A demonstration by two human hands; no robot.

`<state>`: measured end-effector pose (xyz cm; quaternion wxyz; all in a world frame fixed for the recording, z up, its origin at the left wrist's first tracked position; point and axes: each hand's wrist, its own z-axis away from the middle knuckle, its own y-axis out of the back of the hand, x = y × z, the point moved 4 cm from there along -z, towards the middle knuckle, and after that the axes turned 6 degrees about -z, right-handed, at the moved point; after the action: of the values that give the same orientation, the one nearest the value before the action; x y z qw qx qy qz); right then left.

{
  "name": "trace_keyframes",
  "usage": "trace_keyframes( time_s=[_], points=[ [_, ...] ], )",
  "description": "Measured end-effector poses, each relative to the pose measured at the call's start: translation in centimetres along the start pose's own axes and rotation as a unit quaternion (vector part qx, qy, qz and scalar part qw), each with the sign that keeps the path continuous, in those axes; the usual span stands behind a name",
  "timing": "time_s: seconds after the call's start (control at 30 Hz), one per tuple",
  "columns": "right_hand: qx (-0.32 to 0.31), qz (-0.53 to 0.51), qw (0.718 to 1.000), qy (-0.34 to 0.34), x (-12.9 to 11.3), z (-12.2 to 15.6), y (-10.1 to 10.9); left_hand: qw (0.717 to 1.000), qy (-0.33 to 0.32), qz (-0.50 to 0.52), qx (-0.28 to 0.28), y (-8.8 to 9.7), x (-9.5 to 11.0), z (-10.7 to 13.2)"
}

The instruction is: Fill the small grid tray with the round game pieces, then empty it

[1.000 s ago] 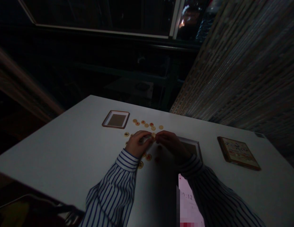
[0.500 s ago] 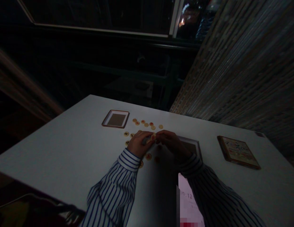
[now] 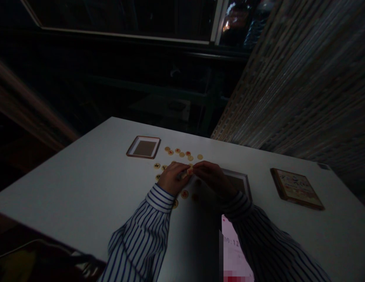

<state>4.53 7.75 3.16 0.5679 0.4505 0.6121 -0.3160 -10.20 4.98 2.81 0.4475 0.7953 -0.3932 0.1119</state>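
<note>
Above the white table [image 3: 82,176], my left hand [image 3: 172,178] is closed, with a round xiangqi piece [image 3: 189,171] bearing a red character between thumb and fingers. From the other side, my right hand [image 3: 213,176] pinches at the same piece, its fingertips touching the edge. Around my hands lie loose pieces: a red-marked piece [image 3: 184,194] below, a dark-marked piece [image 3: 157,166] to the left, and several more, some blank side up, in a loose group [image 3: 181,154] beyond. Whatever sits deeper in my left palm is hidden.
A shallow square box part [image 3: 144,147] lies at the back left. Another frame-like tray [image 3: 241,181] is partly behind my right wrist. A box with a printed picture [image 3: 296,188] lies at right. A lit phone screen [image 3: 233,243] shows below my right forearm.
The red-marked piece between my fingertips has tilted and shifted slightly down. Both hands stay in nearly the same place, and the loose pieces lie where they were.
</note>
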Motion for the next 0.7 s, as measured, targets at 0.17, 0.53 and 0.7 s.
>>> trace_keyframes(
  time_s=[0.17, 0.53, 0.7],
  points=[
    [-0.009, -0.012, 1.0, 0.001, 0.3, 0.1, 0.0, 0.998, 0.051, 0.014, -0.015, 0.0, -0.4, 0.0],
    [-0.037, 0.034, 0.999, 0.016, 0.4, 0.3, -0.1, 0.99, 0.102, 0.081, -0.053, -0.3, -1.2, 0.2],
    [-0.034, 0.135, 0.987, 0.085, 0.1, 0.7, -0.4, 0.987, 0.103, 0.095, -0.081, -0.4, -1.3, 0.5]
  ],
)
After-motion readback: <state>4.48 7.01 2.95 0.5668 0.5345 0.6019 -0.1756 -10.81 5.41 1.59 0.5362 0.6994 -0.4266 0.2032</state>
